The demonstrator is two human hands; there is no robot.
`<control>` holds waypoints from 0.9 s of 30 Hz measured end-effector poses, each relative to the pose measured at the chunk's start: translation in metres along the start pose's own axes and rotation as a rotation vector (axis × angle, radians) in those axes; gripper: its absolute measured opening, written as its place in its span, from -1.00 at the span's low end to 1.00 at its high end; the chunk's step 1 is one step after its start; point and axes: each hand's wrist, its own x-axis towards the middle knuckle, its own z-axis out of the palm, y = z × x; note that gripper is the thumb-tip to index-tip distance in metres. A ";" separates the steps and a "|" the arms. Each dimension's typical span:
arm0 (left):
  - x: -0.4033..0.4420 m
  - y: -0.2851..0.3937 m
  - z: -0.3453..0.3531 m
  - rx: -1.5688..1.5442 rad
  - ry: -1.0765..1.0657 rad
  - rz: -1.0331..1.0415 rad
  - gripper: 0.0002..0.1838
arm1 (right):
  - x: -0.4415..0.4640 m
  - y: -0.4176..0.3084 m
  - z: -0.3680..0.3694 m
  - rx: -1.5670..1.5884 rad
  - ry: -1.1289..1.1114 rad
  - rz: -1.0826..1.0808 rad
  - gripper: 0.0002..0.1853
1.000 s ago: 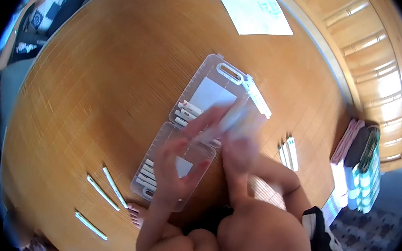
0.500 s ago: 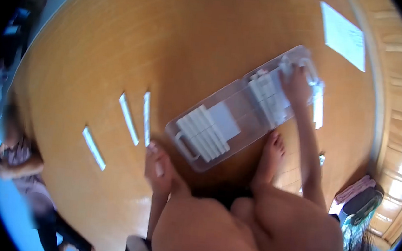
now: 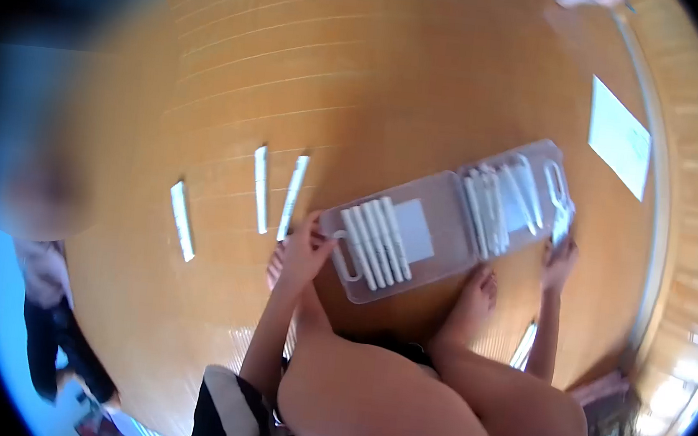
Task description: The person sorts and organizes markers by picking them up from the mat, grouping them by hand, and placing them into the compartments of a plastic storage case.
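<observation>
A clear plastic case point(image 3: 437, 260) lies spread open on the wooden floor, with white markers point(image 3: 376, 242) in its left half and more white markers point(image 3: 488, 210) in its right half. My left hand point(image 3: 304, 251) is at the case's left end, fingers bent around the edge beside the handle. Just past the right end, my right hand point(image 3: 560, 264) has its fingers closed on the lower end of a white marker point(image 3: 563, 222); blur hides the exact grip. Three loose markers lie to the left, one of them point(image 3: 292, 196) close to my left hand.
A white paper sheet point(image 3: 619, 139) lies at the upper right. Another white marker point(image 3: 525, 344) is on the floor by my right forearm. My bare foot point(image 3: 473, 301) is near the case's front edge. Another person point(image 3: 49, 282) is at the left.
My right hand has left the inside of the case's right half and come down beside its right end. My left hand has moved from my foot onto the case's left end. The view has shifted.
</observation>
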 end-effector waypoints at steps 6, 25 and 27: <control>0.002 0.007 -0.005 0.010 -0.057 -0.066 -0.50 | 0.020 -0.014 -0.002 -0.056 -0.136 0.142 -0.79; 0.053 0.019 -0.055 1.016 0.377 -0.005 -0.46 | 0.018 0.048 -0.137 -0.333 0.048 0.200 -0.71; 0.042 0.010 -0.064 0.882 0.284 0.111 -0.59 | 0.000 0.038 -0.112 -0.385 0.019 0.163 -0.67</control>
